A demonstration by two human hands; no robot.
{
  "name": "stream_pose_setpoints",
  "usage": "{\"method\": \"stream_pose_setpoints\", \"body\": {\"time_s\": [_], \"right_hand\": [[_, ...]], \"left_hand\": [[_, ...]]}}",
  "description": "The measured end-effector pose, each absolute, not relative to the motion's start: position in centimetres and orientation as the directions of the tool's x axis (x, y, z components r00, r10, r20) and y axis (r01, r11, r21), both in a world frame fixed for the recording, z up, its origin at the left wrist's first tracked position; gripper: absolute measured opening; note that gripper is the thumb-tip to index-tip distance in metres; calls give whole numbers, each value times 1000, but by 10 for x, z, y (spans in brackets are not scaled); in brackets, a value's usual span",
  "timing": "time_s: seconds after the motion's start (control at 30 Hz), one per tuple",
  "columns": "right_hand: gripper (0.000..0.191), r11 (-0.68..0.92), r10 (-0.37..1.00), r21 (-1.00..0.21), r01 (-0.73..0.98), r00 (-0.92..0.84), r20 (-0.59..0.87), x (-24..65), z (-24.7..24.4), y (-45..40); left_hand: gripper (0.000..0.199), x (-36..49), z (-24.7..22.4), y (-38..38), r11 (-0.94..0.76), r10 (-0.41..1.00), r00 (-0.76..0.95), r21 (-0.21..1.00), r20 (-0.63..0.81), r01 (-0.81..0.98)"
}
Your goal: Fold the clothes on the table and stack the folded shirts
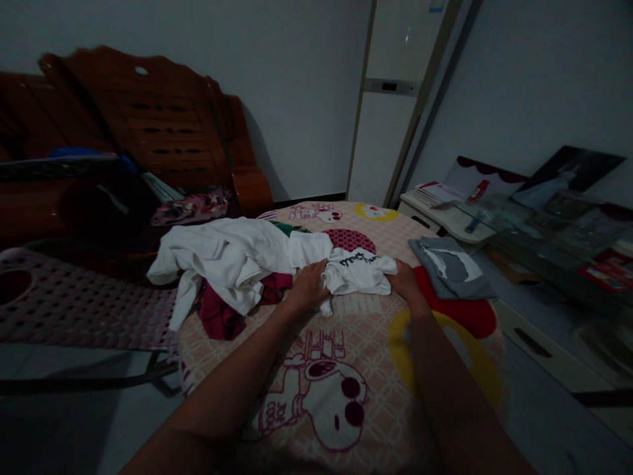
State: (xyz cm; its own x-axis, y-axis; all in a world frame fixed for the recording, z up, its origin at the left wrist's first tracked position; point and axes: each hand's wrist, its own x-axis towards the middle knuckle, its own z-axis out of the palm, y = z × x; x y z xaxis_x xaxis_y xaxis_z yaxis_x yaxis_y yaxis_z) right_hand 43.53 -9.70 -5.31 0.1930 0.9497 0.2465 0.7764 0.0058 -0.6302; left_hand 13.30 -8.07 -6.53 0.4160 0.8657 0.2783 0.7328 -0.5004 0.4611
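Observation:
A small white T-shirt (361,280) with black lettering lies bunched on the round table between my two hands. My left hand (310,285) is closed on its left edge, the fingertips partly hidden in the cloth. At the opposite edge, my right hand (404,280) grips a corner of the same shirt. To the left is a heap of white clothing (232,254), with a dark red garment (220,313) showing beneath it. A folded grey garment (450,267) with a white print rests right of my right hand.
A patterned cloth (376,349) with cartoon dogs covers the table. A woven chair (99,303) stands at the left, before a carved wooden bench (153,119). A low cabinet (524,336) with a glass shelf (544,231) runs along the right. Behind stands a tall white appliance (386,138).

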Motion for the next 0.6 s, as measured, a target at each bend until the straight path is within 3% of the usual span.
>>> {"method": "stream_pose_setpoints", "body": {"time_s": [0.1,0.23,0.37,0.6], "right_hand": [[27,94,918,-841,532,281,281,427,-49,-97],[33,182,820,-970,163,519,241,418,-53,-92],[39,266,820,-960,-91,545,176,416,-54,-88],[35,392,833,-889,-237,502,234,434,-25,-91]], "left_hand": [[74,133,-61,-83,-498,867,419,435,270,750],[96,133,-51,-87,-468,884,424,387,199,795],[96,135,-46,-90,-454,891,419,358,175,816],[76,133,-42,-93,-488,873,433,423,227,763]]}}
